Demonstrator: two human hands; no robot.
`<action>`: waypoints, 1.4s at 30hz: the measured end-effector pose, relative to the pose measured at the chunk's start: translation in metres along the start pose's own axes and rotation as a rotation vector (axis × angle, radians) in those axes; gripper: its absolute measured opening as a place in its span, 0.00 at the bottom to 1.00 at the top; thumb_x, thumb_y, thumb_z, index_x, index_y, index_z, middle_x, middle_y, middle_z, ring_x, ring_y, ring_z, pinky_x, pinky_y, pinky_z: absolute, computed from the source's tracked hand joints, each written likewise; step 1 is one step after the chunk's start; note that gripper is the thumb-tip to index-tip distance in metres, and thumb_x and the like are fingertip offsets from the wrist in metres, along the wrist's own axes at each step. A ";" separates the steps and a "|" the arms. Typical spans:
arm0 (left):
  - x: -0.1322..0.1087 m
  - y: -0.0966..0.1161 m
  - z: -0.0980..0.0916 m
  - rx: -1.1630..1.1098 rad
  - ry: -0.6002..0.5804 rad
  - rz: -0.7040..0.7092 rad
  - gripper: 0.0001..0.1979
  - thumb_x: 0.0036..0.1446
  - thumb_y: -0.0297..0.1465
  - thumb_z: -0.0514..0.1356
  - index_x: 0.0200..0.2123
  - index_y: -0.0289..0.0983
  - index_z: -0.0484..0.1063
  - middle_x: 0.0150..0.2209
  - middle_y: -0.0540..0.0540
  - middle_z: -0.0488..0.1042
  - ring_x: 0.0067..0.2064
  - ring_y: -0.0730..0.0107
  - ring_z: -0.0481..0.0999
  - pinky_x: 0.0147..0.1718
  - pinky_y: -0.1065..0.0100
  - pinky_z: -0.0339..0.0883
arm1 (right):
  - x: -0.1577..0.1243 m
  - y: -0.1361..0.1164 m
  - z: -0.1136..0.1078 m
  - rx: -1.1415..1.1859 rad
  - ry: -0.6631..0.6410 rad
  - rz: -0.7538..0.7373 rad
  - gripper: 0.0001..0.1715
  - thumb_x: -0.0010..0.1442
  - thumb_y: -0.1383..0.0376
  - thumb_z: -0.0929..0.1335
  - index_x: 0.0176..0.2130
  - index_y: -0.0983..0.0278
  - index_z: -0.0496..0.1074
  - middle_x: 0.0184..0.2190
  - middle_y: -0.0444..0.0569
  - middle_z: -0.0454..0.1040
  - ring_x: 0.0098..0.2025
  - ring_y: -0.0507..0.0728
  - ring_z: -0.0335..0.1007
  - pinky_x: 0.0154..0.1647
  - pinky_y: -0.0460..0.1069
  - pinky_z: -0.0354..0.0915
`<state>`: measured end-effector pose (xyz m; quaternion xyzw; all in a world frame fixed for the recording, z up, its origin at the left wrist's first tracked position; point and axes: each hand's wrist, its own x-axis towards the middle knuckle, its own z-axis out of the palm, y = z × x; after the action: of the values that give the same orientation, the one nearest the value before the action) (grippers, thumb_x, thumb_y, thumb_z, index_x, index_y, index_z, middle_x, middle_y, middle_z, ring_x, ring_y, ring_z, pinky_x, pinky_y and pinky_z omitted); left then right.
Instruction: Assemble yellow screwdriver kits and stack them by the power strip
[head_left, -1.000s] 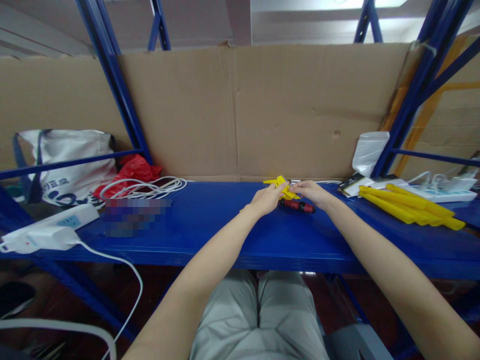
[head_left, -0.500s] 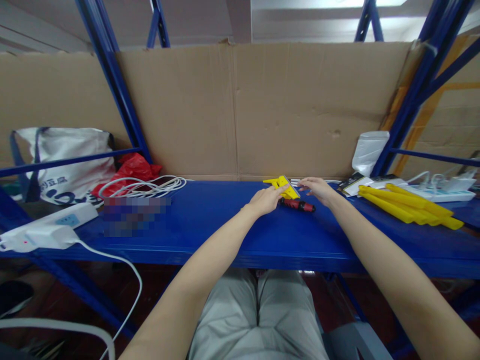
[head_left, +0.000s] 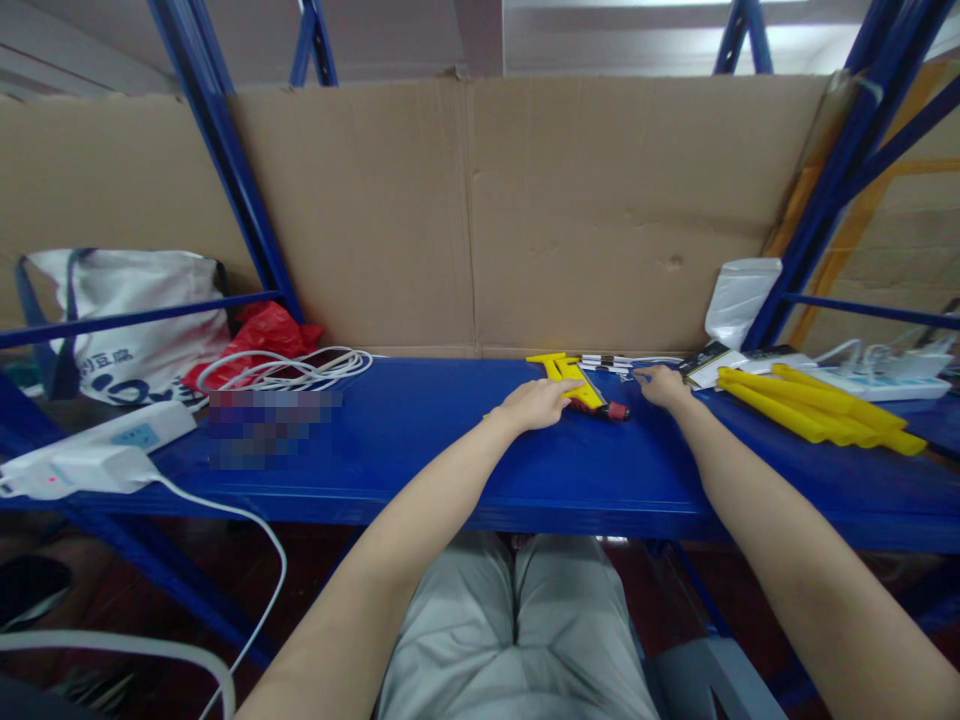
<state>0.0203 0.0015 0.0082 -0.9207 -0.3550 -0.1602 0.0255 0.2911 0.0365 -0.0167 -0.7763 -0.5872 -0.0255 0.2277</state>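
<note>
My left hand (head_left: 541, 402) is at the middle of the blue shelf (head_left: 420, 440), its fingers closed on a yellow scraper-like tool (head_left: 585, 395). Beneath that tool lies a red and black handle (head_left: 616, 411), mostly covered. My right hand (head_left: 660, 384) reaches to the back of the shelf, right of the tool, index finger extended beside a small metallic piece (head_left: 626, 378); whether it touches it is too small to tell. Black and white pens or sticks (head_left: 600, 363) lie just behind the yellow tool.
Yellow rolled sheets (head_left: 817, 405), black and white packets (head_left: 712, 365) and a power strip (head_left: 885, 385) sit at the right. Coiled white cable (head_left: 322, 370), a red bag (head_left: 270, 335), a cloth bag (head_left: 142, 320) and another power strip (head_left: 142, 430) are left. Cardboard (head_left: 360, 220) stands behind.
The yellow tool has come down over the red and black handle, with my left hand slightly lower. My right hand has moved right, away from the tool, uncovering the pens and small piece.
</note>
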 end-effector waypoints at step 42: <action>-0.001 0.006 0.003 0.019 -0.083 0.059 0.23 0.64 0.33 0.50 0.62 0.46 0.61 0.57 0.45 0.70 0.56 0.60 0.71 0.52 0.62 0.66 | -0.008 -0.033 -0.007 -0.106 -0.118 -0.003 0.06 0.51 0.65 0.68 0.28 0.63 0.77 0.43 0.56 0.74 0.53 0.67 0.64 0.50 0.60 0.62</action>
<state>0.0247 -0.0028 0.0052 -0.9362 -0.3302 -0.1175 0.0243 0.2594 0.0334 -0.0023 -0.7865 -0.5986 -0.0109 0.1514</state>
